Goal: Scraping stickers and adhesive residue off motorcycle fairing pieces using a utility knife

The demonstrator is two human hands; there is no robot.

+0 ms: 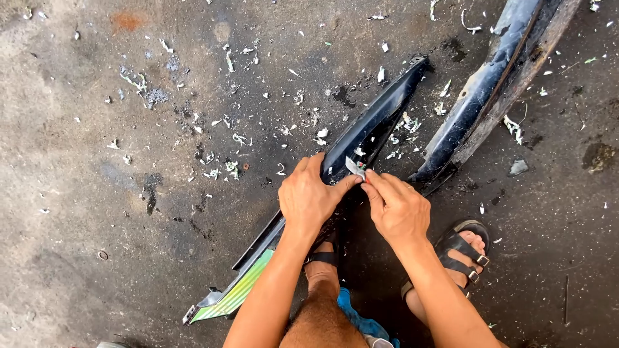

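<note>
Our left hand (308, 198) clamps the dark panel (367, 132) | our right hand (398, 207) pinches a sticker strip (354, 167) | second panel (490, 90) lies beside it.

Second dark panel (491, 90) lying up at one o'clock — pale scraps (232, 138) littering the stained concrete floor (84, 212) — black sandals (465, 252) at five.

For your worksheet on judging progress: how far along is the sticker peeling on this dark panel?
Done: pale scraps litter the floor, and the panel's upper end looks bare. In hand: the left hand steadies it while the right hand pinches a peeling strip. Left: the green striped sticker at the lower end remains.
</note>
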